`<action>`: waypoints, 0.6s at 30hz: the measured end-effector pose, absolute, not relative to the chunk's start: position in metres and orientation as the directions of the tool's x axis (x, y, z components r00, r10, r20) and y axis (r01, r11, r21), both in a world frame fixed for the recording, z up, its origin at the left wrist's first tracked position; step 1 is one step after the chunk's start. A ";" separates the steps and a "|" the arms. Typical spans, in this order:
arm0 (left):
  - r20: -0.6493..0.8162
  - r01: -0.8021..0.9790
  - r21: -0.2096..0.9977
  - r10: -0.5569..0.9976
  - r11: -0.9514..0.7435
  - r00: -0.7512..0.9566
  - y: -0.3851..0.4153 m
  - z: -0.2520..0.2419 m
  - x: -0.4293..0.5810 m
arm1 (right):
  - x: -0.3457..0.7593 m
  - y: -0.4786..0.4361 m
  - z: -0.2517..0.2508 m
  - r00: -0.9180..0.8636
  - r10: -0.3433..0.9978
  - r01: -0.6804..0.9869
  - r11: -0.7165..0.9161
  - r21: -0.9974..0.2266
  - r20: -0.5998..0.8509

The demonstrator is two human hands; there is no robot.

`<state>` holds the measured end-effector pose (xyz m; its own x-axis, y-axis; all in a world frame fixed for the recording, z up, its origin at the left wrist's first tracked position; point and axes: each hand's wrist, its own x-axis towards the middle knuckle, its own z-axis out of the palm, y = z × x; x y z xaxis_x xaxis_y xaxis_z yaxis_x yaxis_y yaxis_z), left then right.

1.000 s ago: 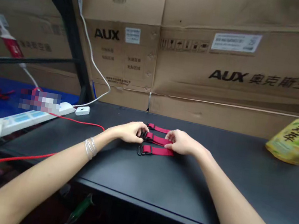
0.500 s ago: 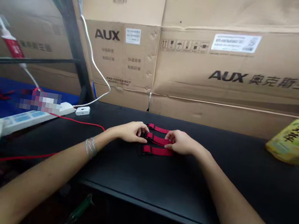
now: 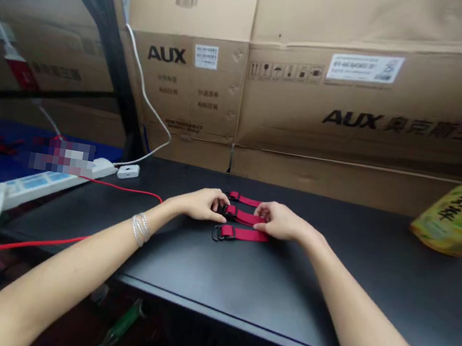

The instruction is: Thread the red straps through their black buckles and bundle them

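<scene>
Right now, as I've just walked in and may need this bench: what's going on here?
A person is working bare-handed at the black table. The left hand pinches the ring end of the middle red strap, and the right hand grips its other end. Two more lie flat and parallel: the far strap behind it, the near strap in front. A white power strip sits left, a yellow-green packet right.

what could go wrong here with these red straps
Both the left hand and right hand pinch the middle strap, which lies close between the far strap and near strap; tugging it could knock those out of line. The near strap's black ring might snag a finger.
</scene>
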<state>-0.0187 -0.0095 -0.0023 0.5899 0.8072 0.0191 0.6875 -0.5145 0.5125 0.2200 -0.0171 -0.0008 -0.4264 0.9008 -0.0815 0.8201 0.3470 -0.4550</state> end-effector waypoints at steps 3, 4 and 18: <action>0.024 0.686 0.508 0.805 -0.521 0.593 -0.009 -0.003 -0.019 | 0.219 -0.018 0.001 -0.429 0.900 0.817 0.349 -0.459 -0.079; 0.023 0.686 0.508 0.804 -0.522 0.594 -0.009 -0.003 -0.019 | 0.219 -0.019 0.001 -0.431 0.898 0.816 0.351 -0.459 -0.081; 0.025 0.690 0.504 0.807 -0.520 0.590 -0.008 -0.004 -0.020 | 0.218 -0.020 0.002 -0.427 0.900 0.824 0.346 -0.449 -0.090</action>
